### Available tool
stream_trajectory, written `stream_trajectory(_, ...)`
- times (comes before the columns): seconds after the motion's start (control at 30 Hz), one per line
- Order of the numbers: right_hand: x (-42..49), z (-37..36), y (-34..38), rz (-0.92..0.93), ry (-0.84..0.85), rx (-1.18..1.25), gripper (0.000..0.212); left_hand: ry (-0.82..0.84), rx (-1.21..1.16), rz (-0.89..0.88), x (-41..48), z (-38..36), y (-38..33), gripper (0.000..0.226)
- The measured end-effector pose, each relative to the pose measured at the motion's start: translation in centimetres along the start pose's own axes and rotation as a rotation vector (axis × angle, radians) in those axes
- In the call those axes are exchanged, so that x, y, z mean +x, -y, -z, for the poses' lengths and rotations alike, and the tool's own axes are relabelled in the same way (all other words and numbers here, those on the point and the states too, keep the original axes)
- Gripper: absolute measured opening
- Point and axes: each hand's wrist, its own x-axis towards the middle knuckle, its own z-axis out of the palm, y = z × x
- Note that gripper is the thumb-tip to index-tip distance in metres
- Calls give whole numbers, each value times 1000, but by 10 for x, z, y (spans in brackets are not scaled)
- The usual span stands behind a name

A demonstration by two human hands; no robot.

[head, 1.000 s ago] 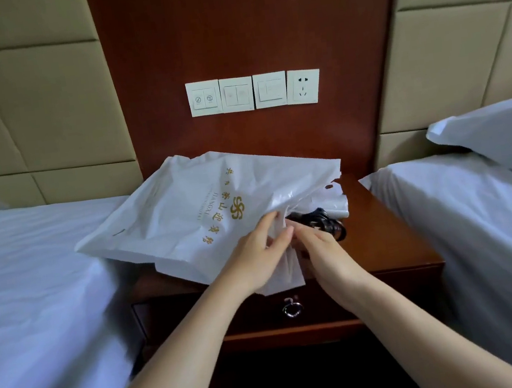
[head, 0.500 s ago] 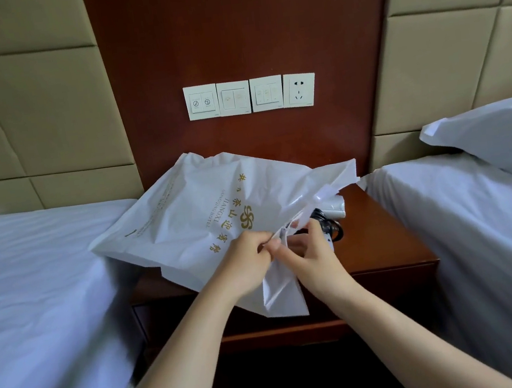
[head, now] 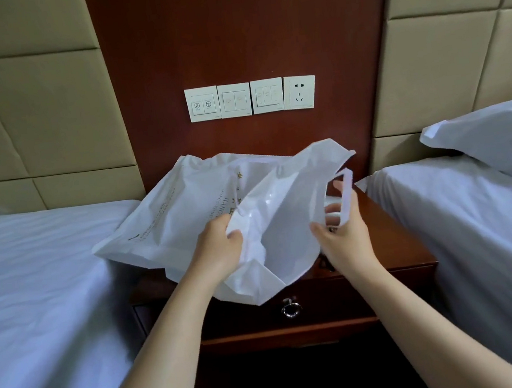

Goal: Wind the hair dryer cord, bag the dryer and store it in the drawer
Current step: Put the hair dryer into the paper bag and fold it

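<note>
The thin white plastic bag [head: 187, 222] looks smooth and a bit shiny. The dark red-brown wooden table [head: 394, 240] is glossy. The white cloth bed sheets [head: 32, 288] look soft and matt.

Both hands spread a white bag [head: 193, 221] open above the nightstand [head: 394, 240]; dryer apparently hidden.

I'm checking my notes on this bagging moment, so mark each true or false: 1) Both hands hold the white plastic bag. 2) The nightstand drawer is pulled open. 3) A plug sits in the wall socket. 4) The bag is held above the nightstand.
1) Both hands hold the white plastic bag: true, left hand and right hand grip its mouth.
2) False: the drawer is shut.
3) False: the wall socket is empty.
4) True: it hangs over the nightstand.
</note>
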Motion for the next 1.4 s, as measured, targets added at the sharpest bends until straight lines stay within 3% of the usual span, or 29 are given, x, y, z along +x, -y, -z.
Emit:
stream_trajectory(0.07, 4, 9, -1, 119, -3, -210, 65, -35, -67, 30, -2, 8, -4, 22)
stream_trajectory(0.13, 6, 19, -5, 230, 36, -579, 49, -59, -99, 50, -5, 14, -8, 27)
stream_trajectory(0.2, 8, 28, -7, 297, 148, -837, 38, -46, -106, 36, -6, 17, -10, 24)
stream_trajectory(0.3, 7, 41, -2, 251, 414, -910, 45, 33, -71, -3, -8, 23, -16, 18)
stream_trajectory(0.37, 7, 51, 3, 144, 527, -792, 49, 93, -64, -36, -8, 27, -22, 18)
stream_trajectory(0.43, 5, 59, 9, 69, 513, -591, 28, 126, -53, -66, -9, 32, -29, 15)
stream_trajectory(0.47, 4, 62, 11, 29, 443, -526, 28, 126, -46, -77, -9, 35, -33, 13)
stream_trajectory(0.5, 3, 65, 14, -14, 339, -514, 41, 121, -43, -86, -9, 38, -36, 12)
stream_trajectory(0.57, 1, 72, 18, -38, 85, -596, 53, 104, -37, -99, -10, 42, -40, 14)
stream_trajectory(0.63, 1, 78, 20, 52, -127, -668, 47, 88, -2, -115, -13, 45, -43, 17)
stream_trajectory(0.7, 0, 79, 21, 188, -169, -674, 40, 97, 23, -137, -17, 45, -45, 15)
stream_trajectory(0.83, -5, 57, 15, 367, 94, -553, 9, 134, 84, -186, -26, 45, -51, 14)
stream_trajectory(0.9, -11, 39, 14, 230, 284, -323, 32, 181, 128, -214, -29, 46, -55, 10)
stream_trajectory(1.0, -14, 17, 29, -101, 437, 184, 49, 229, 194, -295, -36, 47, -66, 18)
stream_trajectory(1.07, -13, 5, 37, -186, 548, 423, 51, 249, 265, -358, -40, 49, -75, 13)
stream_trajectory(1.13, -15, -9, 48, -157, 664, 584, 42, 262, 354, -386, -43, 52, -85, 10)
stream_trajectory(1.4, -30, -45, 73, -61, 769, 676, 54, 29, 590, -223, -32, 72, -105, 35)
